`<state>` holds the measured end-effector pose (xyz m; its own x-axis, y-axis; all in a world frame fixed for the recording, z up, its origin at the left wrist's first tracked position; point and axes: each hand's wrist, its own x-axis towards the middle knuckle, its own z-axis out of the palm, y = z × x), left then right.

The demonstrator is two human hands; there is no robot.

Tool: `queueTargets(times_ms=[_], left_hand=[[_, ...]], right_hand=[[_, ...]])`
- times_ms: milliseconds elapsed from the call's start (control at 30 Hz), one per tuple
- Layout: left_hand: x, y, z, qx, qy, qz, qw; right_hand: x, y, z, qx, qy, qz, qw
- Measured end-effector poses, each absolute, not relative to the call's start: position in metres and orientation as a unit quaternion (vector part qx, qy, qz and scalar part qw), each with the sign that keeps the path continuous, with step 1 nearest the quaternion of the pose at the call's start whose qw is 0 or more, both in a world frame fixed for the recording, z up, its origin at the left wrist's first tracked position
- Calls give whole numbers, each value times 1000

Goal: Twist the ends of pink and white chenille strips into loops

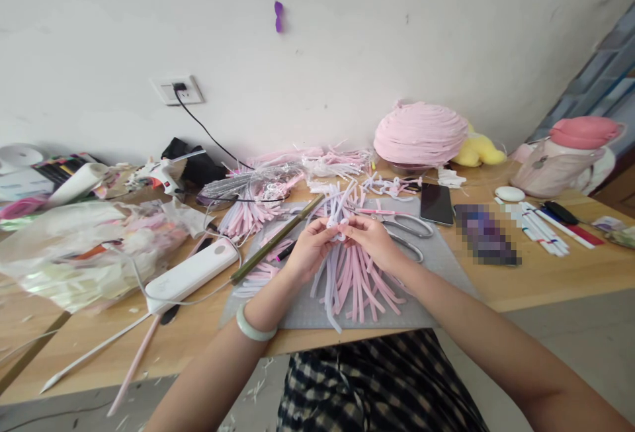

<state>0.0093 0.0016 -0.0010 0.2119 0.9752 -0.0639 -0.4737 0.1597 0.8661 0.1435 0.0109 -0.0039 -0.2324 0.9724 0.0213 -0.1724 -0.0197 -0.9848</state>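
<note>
While both hands meet over the grey mat (439, 276), left hand (310, 247) and right hand (370, 237) each pinch the top of the pink stems (350, 276), whose loose ends fan down across the mat. Scissors (409, 228) lie just beside the right hand, phone (436, 204) a bit past them.

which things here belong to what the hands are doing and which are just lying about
In hand: left hand, right hand, pink pipe cleaners, cutting mat.
Lying about: scissors, phone, glue gun, power bank, marker pens.
</note>
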Motion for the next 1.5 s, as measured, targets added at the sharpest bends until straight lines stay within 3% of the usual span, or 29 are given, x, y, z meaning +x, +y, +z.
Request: queueTargets(times_ms=[300,433,667,933,1000,1233,1300,1433,1500], left_hand=[[10,0,-4,278,343,512,737],[8,1,-1,301,367,503,722],[4,4,-1,385,386,487,682],[-7,10,7,390,381,409,732],[-7,10,7,427,396,407,704],[1,6,3,592,446,494,455],[1,5,3,566,456,488,483],[-2,5,5,426,426,435,669],[-5,6,7,392,414,421,706]], right_hand=[[146,13,-8,-448,-675,347,473],[146,14,-13,-452,-673,352,468],[146,15,-13,-432,-608,490,452],[151,16,-6,-441,-675,374,458],[151,17,-7,-444,-679,369,453],[149,18,-14,-458,-659,390,453],[148,16,-15,-453,-671,354,468],[148,11,-12,-437,-715,270,475],[147,9,-9,-427,-727,262,469]])
